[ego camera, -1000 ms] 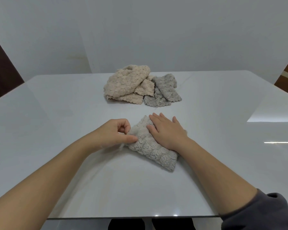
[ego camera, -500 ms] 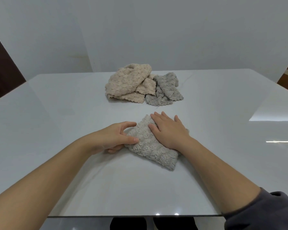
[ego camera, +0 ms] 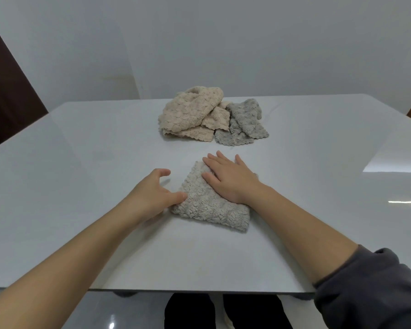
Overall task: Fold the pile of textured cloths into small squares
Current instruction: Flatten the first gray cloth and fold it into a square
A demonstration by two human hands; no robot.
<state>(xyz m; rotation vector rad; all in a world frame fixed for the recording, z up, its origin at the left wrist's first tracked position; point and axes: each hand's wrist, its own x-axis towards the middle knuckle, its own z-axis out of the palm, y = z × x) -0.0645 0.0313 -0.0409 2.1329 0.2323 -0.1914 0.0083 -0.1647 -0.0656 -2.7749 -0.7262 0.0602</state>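
Observation:
A folded light grey textured cloth (ego camera: 207, 205) lies on the white table (ego camera: 81, 162) in front of me. My right hand (ego camera: 230, 179) lies flat on its far right part with fingers straight, pressing it down. My left hand (ego camera: 152, 195) is at the cloth's left edge; its thumb touches the cloth and its fingers are spread loosely above the table, holding nothing. Further back sits the pile of unfolded cloths: beige ones (ego camera: 190, 115) on the left and a grey one (ego camera: 244, 122) on the right.
The glossy table runs wide to both sides, with its near edge close to my body. A dark door or panel (ego camera: 7, 96) stands at the far left, and a white wall is behind the table.
My left hand has let go of the cloth's left corner and opened, its fingers lifting away. The right hand has stayed pressed on the cloth.

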